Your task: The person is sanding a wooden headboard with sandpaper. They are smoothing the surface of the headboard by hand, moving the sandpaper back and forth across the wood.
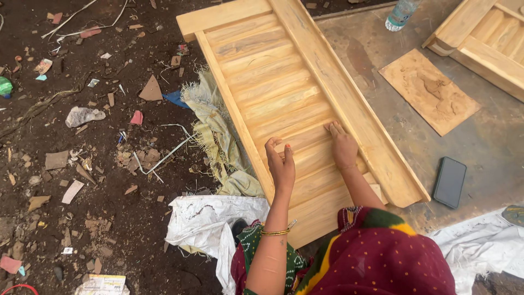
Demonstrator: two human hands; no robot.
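**Two hands on a slatted wooden panel**

The ground is dark earth on the left, littered with wood chips, scraps and strips; to the right it gives way to a dusty grey concrete floor (491, 136); across the line between them lies a pale louvred wooden shutter (295, 93), flat and slanting from upper left to lower right, its near end reaching the person's lap. The right hand (344, 146) rests palm down on the slats near the right-hand rail, fingers together and stretched flat, pressing on the wood rather than clamped round anything; the left hand (281, 164) hovers at the slats near the left rail, its grip half curled, thumb and fingers a little apart; whether it pinches something small cannot be told; a gold bangle (275, 232) sits on that forearm. A frayed yellowish cloth (215, 125) lies under the shutter's left edge, and a white woven sack (202, 218) lies below it; on the concrete a dark phone (450, 182) lies just right of the shutter, a flat brown board (428, 90) further up, a plastic bottle (401, 13) at the top edge, and a second shutter (486, 38) in the upper right corner.
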